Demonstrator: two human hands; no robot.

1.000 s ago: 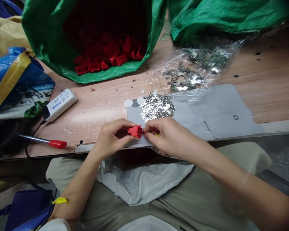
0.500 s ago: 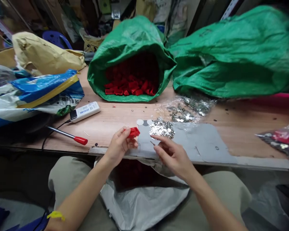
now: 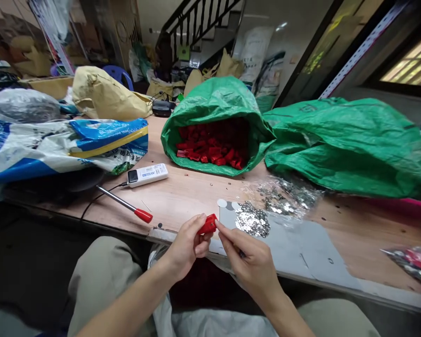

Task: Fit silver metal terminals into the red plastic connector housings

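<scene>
Between the thumb and fingers of my left hand [image 3: 192,238] is a small red plastic part [image 3: 208,224], held just above the table's front edge. My right hand [image 3: 250,252] is closed in a pinch, its fingertips against the right end of that part. Whatever sits between those fingertips is hidden; a small dark thing shows by the curled fingers. Right behind my right hand lies a pile of small shiny metal pieces [image 3: 253,220] on a grey sheet [image 3: 294,238].
A green sack [image 3: 217,98] lies open with many red parts inside, beside another green sack [image 3: 347,145]. Clear plastic bags hold more metal pieces [image 3: 284,196]. On the left are a red-tipped metal rod [image 3: 126,206], a white cabled device [image 3: 148,175] and a blue-white bag [image 3: 108,145].
My right hand has moved left to the red part, and its fingertips now touch it. The thin metal piece seen in its pinch is now hidden. The camera view has tilted up.
</scene>
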